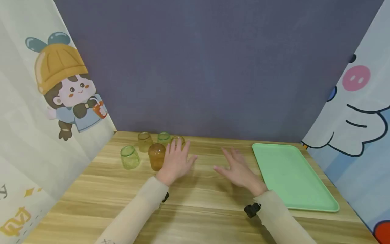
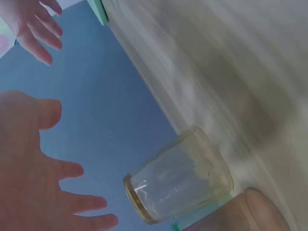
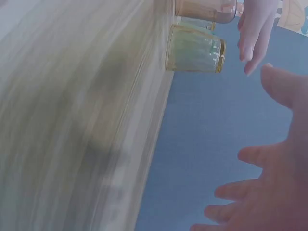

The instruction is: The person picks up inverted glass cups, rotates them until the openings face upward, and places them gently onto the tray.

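Note:
My left hand (image 1: pixel 176 162) hovers over the table with its fingers spread, just right of an amber glass (image 1: pixel 156 156) and in front of a yellowish glass (image 2: pixel 178 175), which it partly covers in the head view. Nothing is in its grasp. To the right, my right hand (image 1: pixel 239 167) is also in the air, fingers apart and holding nothing, between the glasses and the tray. A green glass (image 1: pixel 164 138) and an olive-brown glass (image 1: pixel 145 141) stand at the back. A yellow-green glass (image 1: pixel 130 158) stands leftmost.
A light green tray (image 1: pixel 295 179) lies on the right side of the wooden table (image 1: pixel 201 220). Behind the table rises a dark grey-blue panel (image 1: pixel 201 67). Printed curtains (image 1: pixel 24 112) hang at both sides.

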`<action>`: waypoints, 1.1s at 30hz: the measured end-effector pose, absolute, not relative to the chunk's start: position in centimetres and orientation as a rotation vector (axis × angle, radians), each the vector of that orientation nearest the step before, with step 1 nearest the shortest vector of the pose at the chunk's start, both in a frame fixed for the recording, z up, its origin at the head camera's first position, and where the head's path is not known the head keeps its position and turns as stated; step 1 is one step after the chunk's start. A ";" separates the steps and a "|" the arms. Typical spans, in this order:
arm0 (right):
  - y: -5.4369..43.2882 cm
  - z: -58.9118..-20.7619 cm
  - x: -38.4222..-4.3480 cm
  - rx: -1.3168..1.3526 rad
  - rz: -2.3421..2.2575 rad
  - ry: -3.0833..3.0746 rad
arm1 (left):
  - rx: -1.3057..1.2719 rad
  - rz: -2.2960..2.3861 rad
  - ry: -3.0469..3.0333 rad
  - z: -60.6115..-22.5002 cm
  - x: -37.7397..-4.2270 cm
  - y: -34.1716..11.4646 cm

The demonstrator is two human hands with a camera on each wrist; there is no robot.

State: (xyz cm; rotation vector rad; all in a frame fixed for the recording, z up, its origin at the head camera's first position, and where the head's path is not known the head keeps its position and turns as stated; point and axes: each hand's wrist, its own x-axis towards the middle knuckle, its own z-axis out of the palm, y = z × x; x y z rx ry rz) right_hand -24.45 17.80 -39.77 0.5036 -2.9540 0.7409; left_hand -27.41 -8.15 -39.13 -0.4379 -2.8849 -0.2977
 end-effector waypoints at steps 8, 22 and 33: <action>17.3 -39.7 -24.9 0.521 0.890 -2.902 | -0.424 -0.243 -2.865 -38.4 -29.6 -8.4; 17.3 -40.4 -26.8 0.511 1.386 -2.715 | -0.348 -0.300 -2.895 -38.4 -32.2 -9.3; 17.6 -40.4 -26.6 0.418 1.740 -2.614 | -0.273 -0.379 -3.001 -38.4 -33.2 -9.3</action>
